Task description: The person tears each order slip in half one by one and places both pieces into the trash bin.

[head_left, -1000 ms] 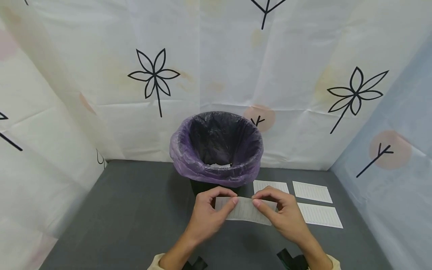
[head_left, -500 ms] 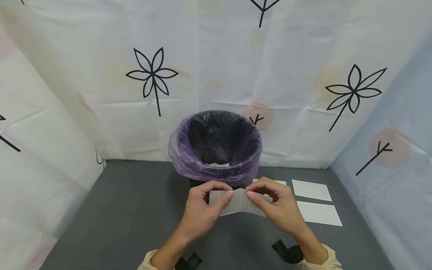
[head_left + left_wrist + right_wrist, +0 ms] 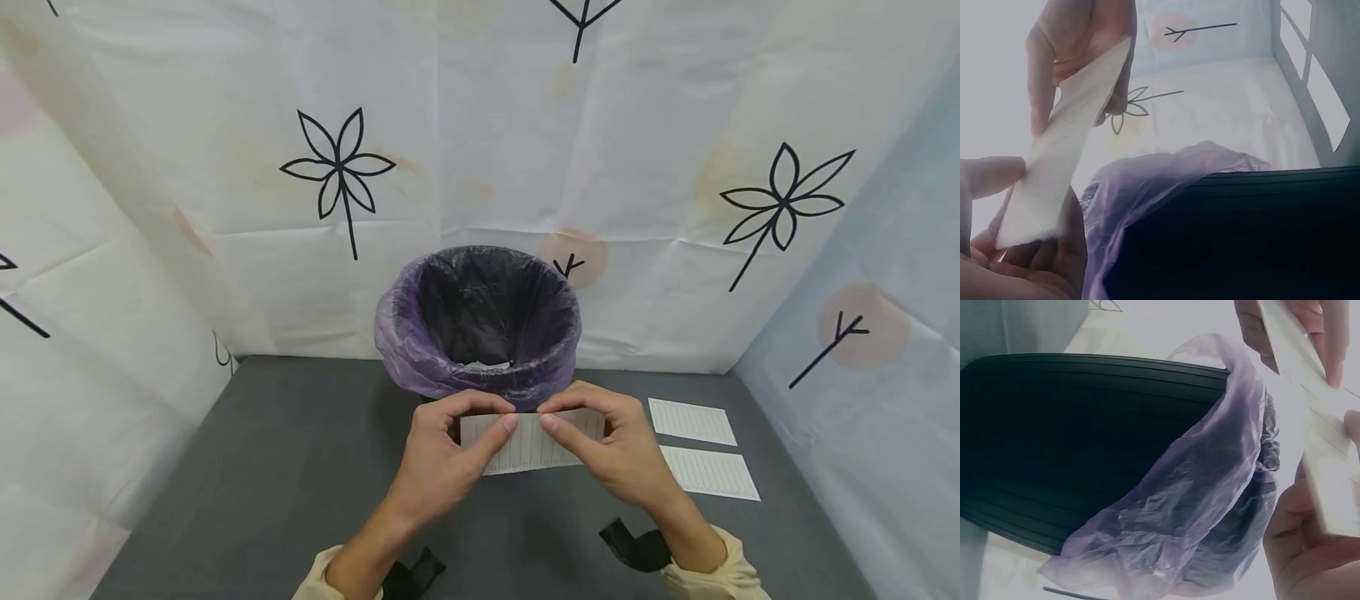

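In the head view, a strip of lined paper point(image 3: 528, 446) is stretched between both hands in front of the bin. My left hand point(image 3: 442, 458) pinches its upper edge between thumb and fingertips, a little left of the middle. My right hand point(image 3: 630, 450) pinches the same edge just to the right, leaving a small gap between the two thumbs. The left wrist view shows the paper point(image 3: 1063, 150) edge-on, with a rough short end near the left hand. From the right wrist, the paper point(image 3: 1329, 450) appears beside the bin's bagged rim.
A black bin point(image 3: 1085, 437) with a purple bag point(image 3: 397, 350) over its rim stands behind the hands, a white paper piece point(image 3: 487, 365) inside it. Lined sheets point(image 3: 693, 422) lie at right on the grey table point(image 3: 285, 467). Patterned cloth point(image 3: 480, 125) encloses the table.
Both hands have risen slightly in the head view, toward the bin, with the paper. The paper arched up at its middle half a second ago and is now flatter.
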The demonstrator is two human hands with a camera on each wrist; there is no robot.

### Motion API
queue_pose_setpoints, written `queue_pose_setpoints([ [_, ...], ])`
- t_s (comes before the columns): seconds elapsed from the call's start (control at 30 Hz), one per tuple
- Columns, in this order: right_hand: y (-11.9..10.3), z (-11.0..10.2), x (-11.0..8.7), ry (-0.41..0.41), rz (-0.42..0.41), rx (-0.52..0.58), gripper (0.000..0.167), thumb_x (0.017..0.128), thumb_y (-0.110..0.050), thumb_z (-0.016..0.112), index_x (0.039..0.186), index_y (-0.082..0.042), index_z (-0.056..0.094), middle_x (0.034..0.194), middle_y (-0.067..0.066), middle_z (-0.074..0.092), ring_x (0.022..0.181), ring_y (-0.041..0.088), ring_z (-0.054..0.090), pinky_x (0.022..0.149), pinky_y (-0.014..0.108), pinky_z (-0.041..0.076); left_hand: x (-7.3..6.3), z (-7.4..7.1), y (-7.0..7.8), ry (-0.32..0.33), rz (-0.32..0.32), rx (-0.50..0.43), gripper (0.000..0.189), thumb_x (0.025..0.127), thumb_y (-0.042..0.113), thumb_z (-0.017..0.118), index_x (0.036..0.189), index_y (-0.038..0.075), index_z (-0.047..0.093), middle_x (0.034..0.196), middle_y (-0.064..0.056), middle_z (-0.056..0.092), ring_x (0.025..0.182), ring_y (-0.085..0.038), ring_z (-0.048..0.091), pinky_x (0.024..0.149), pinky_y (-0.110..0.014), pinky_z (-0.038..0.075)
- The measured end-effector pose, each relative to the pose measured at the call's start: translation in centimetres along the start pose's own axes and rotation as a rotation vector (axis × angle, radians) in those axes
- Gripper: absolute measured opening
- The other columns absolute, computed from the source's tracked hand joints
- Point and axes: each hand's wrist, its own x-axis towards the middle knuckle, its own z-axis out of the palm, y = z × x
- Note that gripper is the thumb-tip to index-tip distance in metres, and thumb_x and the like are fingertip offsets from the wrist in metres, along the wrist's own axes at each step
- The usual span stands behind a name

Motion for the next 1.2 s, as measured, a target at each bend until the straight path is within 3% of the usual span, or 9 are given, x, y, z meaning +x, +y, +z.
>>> queue_pose_setpoints([
  [0.17, -0.4, 0.2, 0.3, -0.004, -0.022, -0.012, 0.023, 0.09, 0.006, 0.071, 0.101, -0.014, 0.076, 0.096, -0.001, 0.072, 0.09, 0.018, 0.066, 0.077, 0.029, 0.051, 0.5, -0.1, 0.5, -0.024, 0.008, 0.056, 0.009, 0.095, 0.011, 0.072, 0.101, 0.005, 0.076, 0.096, 0.002, 0.075, 0.092, -0.016, 0.07, 0.081, -0.034, 0.056],
  [0.43, -0.7, 0.2, 0.4, -0.005, -0.013, -0.021, 0.022, 0.091, 0.003, 0.072, 0.101, -0.016, 0.076, 0.096, -0.001, 0.072, 0.088, 0.017, 0.065, 0.068, 0.029, 0.048, 0.8, -0.3, 1.1, -0.072, -0.037, 0.089, 0.008, 0.095, 0.015, 0.073, 0.1, 0.011, 0.077, 0.098, 0.004, 0.075, 0.096, -0.014, 0.07, 0.087, -0.037, 0.055],
  [0.73, -0.7, 0.2, 0.6, -0.011, -0.024, -0.007, 0.016, 0.091, -0.003, 0.075, 0.101, -0.016, 0.077, 0.093, 0.005, 0.072, 0.088, 0.018, 0.066, 0.079, 0.03, 0.051, 0.9, -0.3, 1.4, -0.114, -0.08, 0.097, 0.006, 0.096, 0.015, 0.072, 0.099, 0.012, 0.076, 0.097, 0.005, 0.075, 0.094, -0.012, 0.069, 0.085, -0.035, 0.056],
  [1.0, -0.5, 0.3, 0.5, -0.003, -0.078, -0.018, 0.023, 0.086, 0.006, 0.076, 0.094, -0.016, 0.076, 0.09, -0.002, 0.071, 0.085, 0.016, 0.067, 0.077, 0.027, 0.051, 1.1, -0.4, 1.4, -0.154, -0.184, 0.038, 0.007, 0.096, 0.017, 0.072, 0.096, 0.011, 0.075, 0.089, 0.002, 0.073, 0.073, -0.015, 0.067, 0.065, -0.03, 0.055],
  [1.2, -0.4, 0.4, 0.4, 0.03, -0.139, 0.014, 0.027, 0.084, 0.012, 0.075, 0.094, -0.012, 0.075, 0.088, 0.0, 0.071, 0.081, 0.015, 0.066, 0.073, 0.025, 0.054, 1.2, -0.5, 1.2, -0.146, -0.229, -0.026, 0.007, 0.096, 0.012, 0.07, 0.095, 0.006, 0.074, 0.087, -0.003, 0.072, 0.069, -0.016, 0.067, 0.06, -0.03, 0.055],
])
